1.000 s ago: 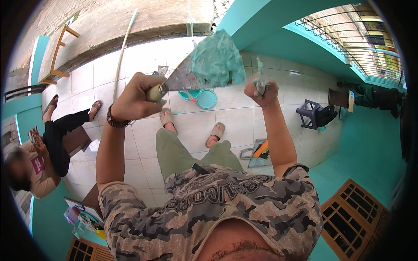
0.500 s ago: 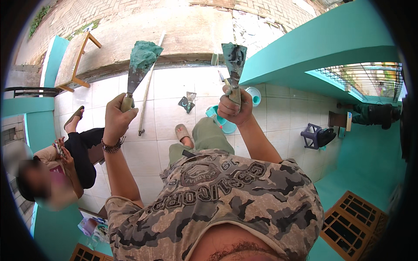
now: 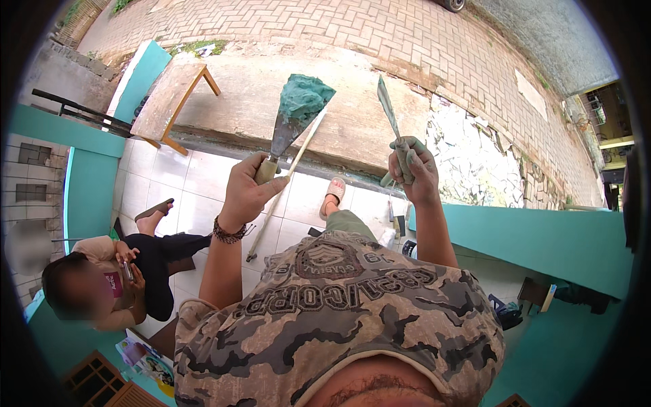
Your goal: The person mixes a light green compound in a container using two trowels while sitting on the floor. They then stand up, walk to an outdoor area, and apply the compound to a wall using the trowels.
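A pale-handled scraper [image 3: 283,138] juts forward from the left hand [image 3: 248,192], its flared blade heaped with turquoise putty [image 3: 303,99]. Apart from it, a second scraper [image 3: 389,111] stands nearly edge-on in the right hand [image 3: 417,172].

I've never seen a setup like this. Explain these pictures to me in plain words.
There is no robot here, only a person working with two bare hands. Every picture comes from one wide fisheye camera worn on that person's head, looking down, so straight edges bend near the rim and their camouflage-patterned shirt fills the lower middle.

The left hand grips a grey metal scraper with a tan handle, its blade loaded with thick teal paste. The right hand holds a second metal scraper, seen nearly edge-on.

Below are glossy white floor tiles, with a long, thin, pale pole stretching over them. A seated person in black trousers is at the left.
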Demonstrator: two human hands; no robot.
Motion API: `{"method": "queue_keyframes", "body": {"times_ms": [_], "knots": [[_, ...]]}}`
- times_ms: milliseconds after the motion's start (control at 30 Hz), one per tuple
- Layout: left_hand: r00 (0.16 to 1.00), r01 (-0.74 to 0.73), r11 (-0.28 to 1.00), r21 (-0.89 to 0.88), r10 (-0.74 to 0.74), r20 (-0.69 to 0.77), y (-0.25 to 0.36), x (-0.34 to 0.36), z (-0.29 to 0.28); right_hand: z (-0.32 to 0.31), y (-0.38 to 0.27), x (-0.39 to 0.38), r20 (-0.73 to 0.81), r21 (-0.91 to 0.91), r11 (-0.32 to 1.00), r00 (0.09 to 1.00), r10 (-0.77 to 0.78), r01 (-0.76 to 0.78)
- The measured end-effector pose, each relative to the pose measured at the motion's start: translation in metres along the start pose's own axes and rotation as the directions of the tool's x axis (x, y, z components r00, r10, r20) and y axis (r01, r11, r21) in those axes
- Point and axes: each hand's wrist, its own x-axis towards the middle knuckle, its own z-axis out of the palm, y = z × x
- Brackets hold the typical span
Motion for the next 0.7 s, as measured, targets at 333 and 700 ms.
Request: {"method": "queue_keyframes", "body": {"times_ms": [333,700], "knots": [[0.972,-0.140,0.989,-0.044,0.129,-0.198,0.069,0.225,-0.063,-0.005,0.019,0.290,0.021,-0.501,0.852,0.986,-0.168,0.156],[0.996,-0.044,0.976,-0.212,0.025,-0.088,0.072,0.499,-0.230,0.023,0.124,0.625,0.097,-0.602,0.714,0.920,-0.380,0.358]]}}
